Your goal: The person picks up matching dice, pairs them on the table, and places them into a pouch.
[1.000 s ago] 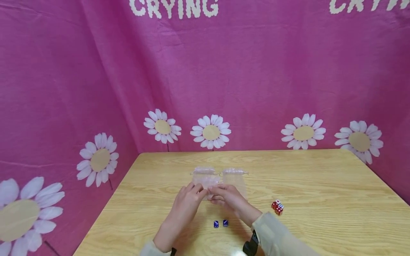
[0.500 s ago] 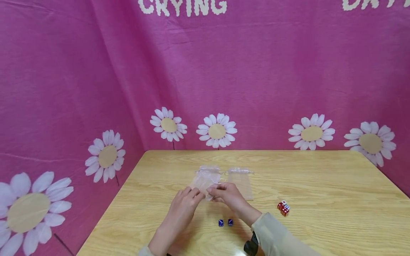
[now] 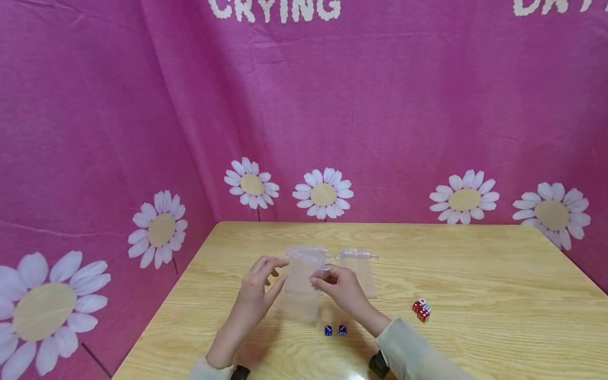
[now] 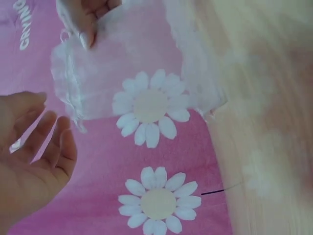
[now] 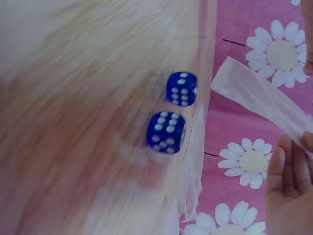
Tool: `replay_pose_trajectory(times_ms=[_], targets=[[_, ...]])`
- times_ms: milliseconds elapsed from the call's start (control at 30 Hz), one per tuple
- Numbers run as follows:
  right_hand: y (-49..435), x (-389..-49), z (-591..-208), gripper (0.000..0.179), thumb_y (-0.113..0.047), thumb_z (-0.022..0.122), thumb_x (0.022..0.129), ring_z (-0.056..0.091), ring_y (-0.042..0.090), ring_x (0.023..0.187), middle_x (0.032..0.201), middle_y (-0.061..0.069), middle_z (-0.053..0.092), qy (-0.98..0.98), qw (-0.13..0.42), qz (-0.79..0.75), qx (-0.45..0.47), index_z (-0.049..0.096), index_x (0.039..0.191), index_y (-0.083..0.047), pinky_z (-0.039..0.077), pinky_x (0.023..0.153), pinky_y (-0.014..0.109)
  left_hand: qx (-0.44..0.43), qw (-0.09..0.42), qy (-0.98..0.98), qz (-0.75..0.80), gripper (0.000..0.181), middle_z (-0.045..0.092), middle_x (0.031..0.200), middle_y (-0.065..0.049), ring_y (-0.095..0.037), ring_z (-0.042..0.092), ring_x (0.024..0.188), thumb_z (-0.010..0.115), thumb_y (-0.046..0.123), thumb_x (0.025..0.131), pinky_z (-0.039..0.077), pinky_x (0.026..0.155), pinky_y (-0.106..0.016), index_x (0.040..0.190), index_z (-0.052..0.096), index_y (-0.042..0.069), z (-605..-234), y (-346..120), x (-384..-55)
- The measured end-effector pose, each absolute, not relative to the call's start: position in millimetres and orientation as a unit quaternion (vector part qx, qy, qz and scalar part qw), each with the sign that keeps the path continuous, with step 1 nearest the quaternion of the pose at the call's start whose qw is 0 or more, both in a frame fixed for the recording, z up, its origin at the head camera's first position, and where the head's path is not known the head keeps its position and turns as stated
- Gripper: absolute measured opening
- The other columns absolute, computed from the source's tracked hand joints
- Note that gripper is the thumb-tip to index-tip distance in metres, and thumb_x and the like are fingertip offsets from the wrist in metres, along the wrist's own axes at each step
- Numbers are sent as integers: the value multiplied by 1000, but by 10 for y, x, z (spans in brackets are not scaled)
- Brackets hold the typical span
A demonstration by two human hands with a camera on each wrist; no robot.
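Observation:
My right hand [image 3: 344, 290] pinches a sheer white organza drawstring bag [image 3: 299, 306] near its gathered top, and the bag hangs down over the table. In the left wrist view the drawn top of this bag [image 4: 127, 58] shows beside the right fingertips. My left hand [image 3: 258, 287] is a little to the left, apart from the bag, its fingers loosely bent around nothing. Two blue dice, one left [image 3: 328, 330] and one right [image 3: 342, 330], sit on the table nearer to me, below the right hand. They appear large in the right wrist view.
Behind the hands lie more sheer bags: one at right [image 3: 364, 279], another partly covered by the held one [image 3: 304, 252]. A cluster of red and white dice [image 3: 421, 310] sits right of the right hand. A pink curtain [image 3: 380, 116] with daisies stands behind the wooden table [image 3: 499, 285].
My left hand has let go of the bag and moved left, its fingers spreading. The bag now hangs longer from the right hand, which has stayed nearly in place. The dice have not moved.

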State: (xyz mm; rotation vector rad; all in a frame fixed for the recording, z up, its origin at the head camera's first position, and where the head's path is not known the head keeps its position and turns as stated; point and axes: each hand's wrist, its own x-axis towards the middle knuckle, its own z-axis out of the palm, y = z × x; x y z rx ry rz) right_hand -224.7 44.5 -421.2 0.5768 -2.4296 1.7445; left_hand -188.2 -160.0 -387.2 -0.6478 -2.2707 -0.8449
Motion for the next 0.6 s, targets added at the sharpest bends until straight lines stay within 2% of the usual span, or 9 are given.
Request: replay_pose_trajectory(times_ms=[133,267,333,467,600], targets=[[460,-2227,-4235,7,-13,72,87,65,4,75,88,8,75,-807,132,516,254,73,90,-7,55,68,20,-202,304,-839,-404,37,62,111,-10,-21,62,83,75,1,83,52,61,-23,118,64,6,-3811,-1650,-1927],[471,-2232,-4280,5,-10,75,84,69,12,74,83,5,76,-800,216,465,313,70,83,-9,57,63,28,-175,256,-825,-472,43,62,118,-11,-16,61,81,75,6,84,50,62,-19,124,60,10,-3793,-1708,-1920],[482,-2242,-4306,8,-8,76,82,69,13,72,80,4,75,-790,249,447,337,68,80,-9,55,58,28,-171,229,-821,-494,44,65,119,-12,-10,60,80,75,7,84,49,63,-18,126,59,11,-3797,-1736,-1907],[510,-2261,-4343,12,-3,77,80,66,10,69,76,1,71,-765,285,424,392,67,79,-10,54,59,23,-162,181,-822,-515,40,70,113,-12,-2,58,80,73,8,86,50,66,-17,124,61,11,-3815,-1766,-1877],[525,-2266,-4370,14,3,76,78,67,11,71,79,3,71,-737,297,408,450,70,85,-8,55,69,16,-141,150,-835,-511,26,73,99,-9,1,59,77,72,6,86,50,65,-17,112,68,9,-3839,-1770,-1853]])
